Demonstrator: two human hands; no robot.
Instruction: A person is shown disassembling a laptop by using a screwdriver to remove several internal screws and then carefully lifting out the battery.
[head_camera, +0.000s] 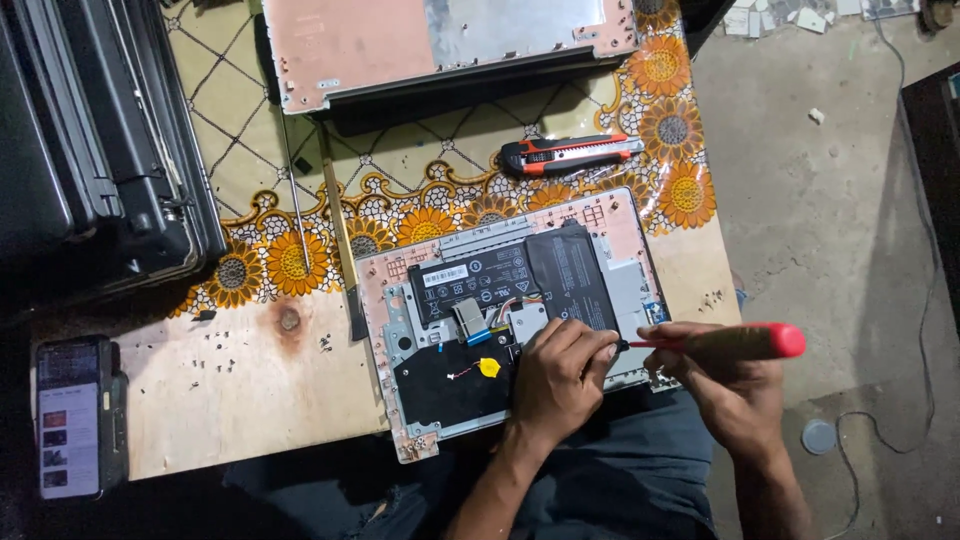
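Resting on the exposed interior of an opened laptop chassis (420, 300), the left hand (556, 380) lies with its fingers curled and its fingertips bunched close around the dark tip of a screwdriver (715, 342), near the lower edge of the black battery pack (520, 278). The right hand (725, 385) is closed around the red handle of that screwdriver, which lies nearly level, with its shaft pointing toward the left hand. The chassis sits at the near edge of a wooden table (220, 390), partly over the person's lap (dark trousers show below it). Inside it, a small yellow round part (489, 367) on a thin wire lies on a black sheet, just left of the left hand, and a flat ribbon cable with a blue tab (470, 325) sits beside the battery.

A floral patterned cloth (400, 190) covers the far half of the table. On it lie a red-and-black utility knife (565, 154), well apart from the hands, a long thin metal rod (295, 190) and a flat-bladed tool (340, 235). A second laptop cover (350, 50), pinkish on its inner face, lies at the far edge. Black cases (90, 150) stand at the left, and a phone (70, 418) with a lit screen lies at the near left corner.
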